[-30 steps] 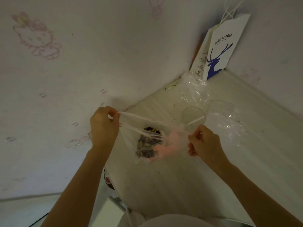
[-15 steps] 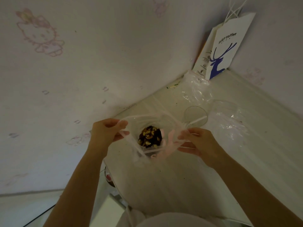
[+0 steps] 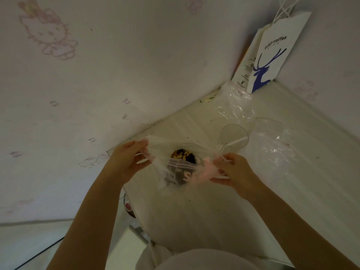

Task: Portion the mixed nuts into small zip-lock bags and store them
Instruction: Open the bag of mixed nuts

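You were in a home, by the look of it a small private room. The pale wallpaper (image 3: 120,71) on the left wall carried faded pink cartoon-cat prints (image 3: 47,34) and small pink marks. You stood at a plain white tabletop (image 3: 292,191) pushed into the corner where two walls met. In that far corner leaned a white paper carrier bag with a blue deer and the words "luckin coffee" (image 3: 272,55). Crumpled clear plastic film (image 3: 235,106) lay just in front of it, and a clear plastic cup (image 3: 232,131) stood nearer, with dark crumbs (image 3: 186,137) scattered on the surface.

Table (image 3: 214,215) — cup (image 3: 234,135), plastic bags (image 3: 272,142), paper bag (image 3: 276,55)
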